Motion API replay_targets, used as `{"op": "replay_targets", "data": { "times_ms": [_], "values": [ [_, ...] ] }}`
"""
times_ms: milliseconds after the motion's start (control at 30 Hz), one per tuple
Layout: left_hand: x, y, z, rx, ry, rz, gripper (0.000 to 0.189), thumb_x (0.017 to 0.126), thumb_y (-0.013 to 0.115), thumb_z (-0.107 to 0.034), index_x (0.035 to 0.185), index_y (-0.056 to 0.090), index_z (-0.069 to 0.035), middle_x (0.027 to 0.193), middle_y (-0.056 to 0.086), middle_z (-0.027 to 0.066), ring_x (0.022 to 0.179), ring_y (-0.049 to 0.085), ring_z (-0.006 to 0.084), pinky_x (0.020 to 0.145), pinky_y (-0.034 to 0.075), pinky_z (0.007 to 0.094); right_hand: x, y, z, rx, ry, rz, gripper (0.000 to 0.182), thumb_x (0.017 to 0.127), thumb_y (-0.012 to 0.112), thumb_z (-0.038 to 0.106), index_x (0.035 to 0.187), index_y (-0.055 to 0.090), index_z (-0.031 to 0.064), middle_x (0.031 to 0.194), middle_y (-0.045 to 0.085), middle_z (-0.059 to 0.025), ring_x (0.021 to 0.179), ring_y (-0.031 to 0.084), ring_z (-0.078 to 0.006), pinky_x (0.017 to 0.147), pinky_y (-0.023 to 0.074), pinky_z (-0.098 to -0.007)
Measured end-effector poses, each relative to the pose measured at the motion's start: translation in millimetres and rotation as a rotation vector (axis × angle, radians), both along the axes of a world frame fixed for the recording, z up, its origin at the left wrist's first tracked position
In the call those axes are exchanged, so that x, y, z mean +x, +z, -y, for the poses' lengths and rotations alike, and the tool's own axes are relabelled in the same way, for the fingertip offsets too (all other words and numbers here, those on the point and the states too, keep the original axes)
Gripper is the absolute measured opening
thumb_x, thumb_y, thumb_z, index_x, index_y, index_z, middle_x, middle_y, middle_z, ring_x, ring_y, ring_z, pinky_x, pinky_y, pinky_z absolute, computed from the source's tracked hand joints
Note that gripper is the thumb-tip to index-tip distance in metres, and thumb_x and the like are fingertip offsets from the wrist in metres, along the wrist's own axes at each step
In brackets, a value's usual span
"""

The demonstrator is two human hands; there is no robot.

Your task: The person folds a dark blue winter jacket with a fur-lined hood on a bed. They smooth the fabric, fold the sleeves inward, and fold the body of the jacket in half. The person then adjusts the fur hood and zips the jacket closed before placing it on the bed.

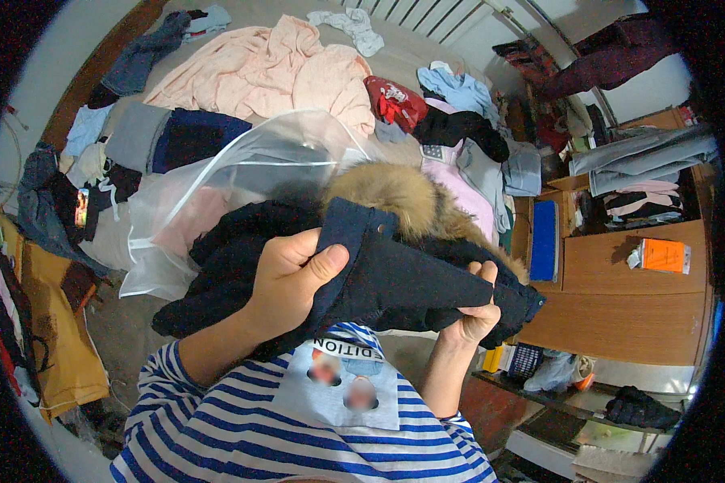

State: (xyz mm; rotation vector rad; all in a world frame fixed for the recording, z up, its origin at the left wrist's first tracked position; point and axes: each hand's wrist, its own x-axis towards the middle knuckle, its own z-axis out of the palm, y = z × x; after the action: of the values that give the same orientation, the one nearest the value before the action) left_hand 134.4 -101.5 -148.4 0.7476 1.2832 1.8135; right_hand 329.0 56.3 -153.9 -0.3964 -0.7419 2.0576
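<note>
A dark navy or black jacket [393, 281] with a tan fur trim [393, 193] is held up in front of my chest. My left hand [296, 271] grips a folded edge of the dark fabric beside a metal snap, thumb on top. My right hand [477, 308] pinches the fabric farther right, near the jacket's snapped corner. The fur trim runs along the far side of the dark cloth. Behind and left of the jacket lies a sheer white garment cover [241, 163] with white piping, partly hidden by the jacket. Pinkish cloth shows through its mesh.
Beyond lie a peach blanket [266, 72], folded navy cloth [196, 139], a red bag [396, 102] and a pink garment [459, 187] on the bed. At right stands a wooden cabinet [634, 320] with an orange box [664, 255]; at left, a tan bag [66, 326].
</note>
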Motion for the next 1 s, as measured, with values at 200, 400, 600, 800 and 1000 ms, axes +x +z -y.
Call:
{"op": "replay_targets", "data": {
  "times_ms": [200, 400, 600, 800, 1000],
  "values": [
    [0, 0, -1, 0.022, 0.025, -0.056, 0.023, 0.091, 0.057, -0.02, 0.09, 0.063, 0.002, 0.068, 0.058, -0.0021, 0.06, 0.048, 0.0028, 0.052, 0.039, 0.019, 1, 1, 2, 0.087, -0.009, 0.016, 0.036, 0.046, 0.049, -0.008, 0.071, 0.032, 0.0117, 0.065, 0.038, -0.002, 0.059, 0.047, -0.0208, 0.062, 0.0449, -0.0322],
    [-2, 5, -2, -0.011, 0.056, -0.124, 0.023, 0.091, 0.055, -0.019, 0.095, 0.064, 0.002, 0.071, 0.059, -0.0021, 0.063, 0.049, 0.0036, 0.056, 0.041, 0.0199, -2, 5, 7, 0.116, -0.083, 0.095, 0.037, 0.045, 0.052, -0.007, 0.07, 0.032, 0.0123, 0.064, 0.038, -0.0015, 0.058, 0.046, -0.0191, 0.059, 0.0427, -0.0299],
    [-20, 17, -10, -0.049, 0.014, 0.043, 0.024, 0.092, 0.052, -0.018, 0.098, 0.064, 0.002, 0.084, 0.062, -0.0023, 0.077, 0.051, 0.0037, 0.072, 0.04, 0.0199, -3, 14, 2, 0.238, -0.024, 0.285, 0.035, 0.044, 0.056, -0.005, 0.066, 0.035, 0.0118, 0.062, 0.04, -0.0003, 0.056, 0.041, -0.0148, 0.054, 0.0344, -0.0252],
    [-32, -9, -24, 0.045, -0.066, 0.253, 0.024, 0.093, 0.051, -0.019, 0.097, 0.064, 0.0, 0.085, 0.062, -0.0029, 0.077, 0.051, 0.0033, 0.071, 0.04, 0.0194, -3, 12, -5, 0.233, 0.021, 0.271, 0.027, 0.048, 0.056, 0.001, 0.069, 0.041, 0.0081, 0.066, 0.047, -0.003, 0.057, 0.042, -0.0148, 0.056, 0.0345, -0.0249],
    [-45, -4, -36, -0.001, -0.14, 0.312, 0.025, 0.092, 0.053, -0.02, 0.102, 0.062, 0.001, 0.09, 0.064, 0.0021, 0.081, 0.057, 0.0076, 0.074, 0.045, 0.0222, -10, 13, -5, 0.057, 0.01, 0.243, 0.028, 0.053, 0.056, 0.001, 0.08, 0.048, 0.004, 0.077, 0.057, -0.009, 0.069, 0.056, -0.021, 0.069, 0.0467, -0.0287]
  ]
}}
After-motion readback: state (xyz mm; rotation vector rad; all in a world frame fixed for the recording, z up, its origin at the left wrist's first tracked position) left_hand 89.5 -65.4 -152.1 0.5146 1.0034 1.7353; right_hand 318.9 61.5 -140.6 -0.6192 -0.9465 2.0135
